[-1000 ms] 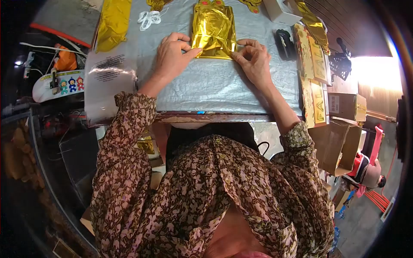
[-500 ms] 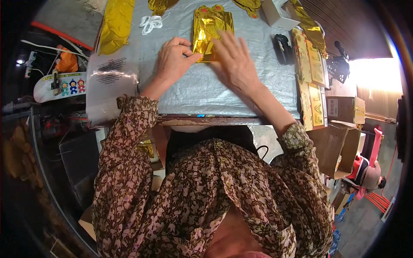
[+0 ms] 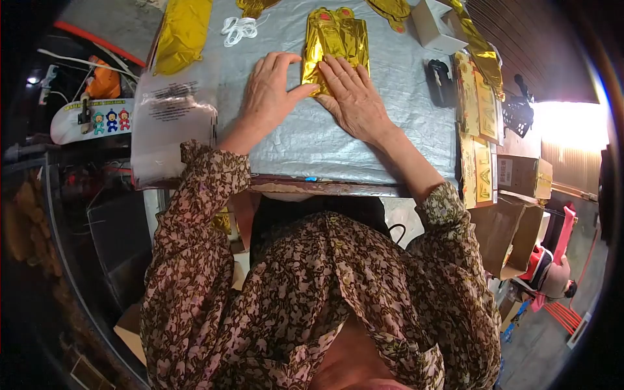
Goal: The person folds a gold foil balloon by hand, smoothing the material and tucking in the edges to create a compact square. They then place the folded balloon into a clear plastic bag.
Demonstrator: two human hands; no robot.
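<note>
A flat, folded gold foil balloon [image 3: 335, 40] with red spots at its far end lies on the silver-grey sheet covering the table. My right hand [image 3: 356, 101] rests flat on its near half, fingers stretched out over the shiny foil. At the near left corner, the thumb of my left hand [image 3: 270, 91] touches the foil. The other left fingers are apart from the thumb and rest beside the balloon on the sheet. Both palms hide part of what lies under them.
White cord [image 3: 239, 30] lies coiled beyond my left hand. Clear plastic bags [image 3: 172, 123] and yellow-gold foil [image 3: 181, 39] cover the left side. At right are a black object [image 3: 440, 83], a white box [image 3: 439, 29] and printed packs [image 3: 482, 169]. A person [image 3: 552, 278] is far right.
My right hand, blurred above the foil before, now lies flat on it. My left fingers have spread, with the thumb still at the corner. The whole view has shifted slightly.
</note>
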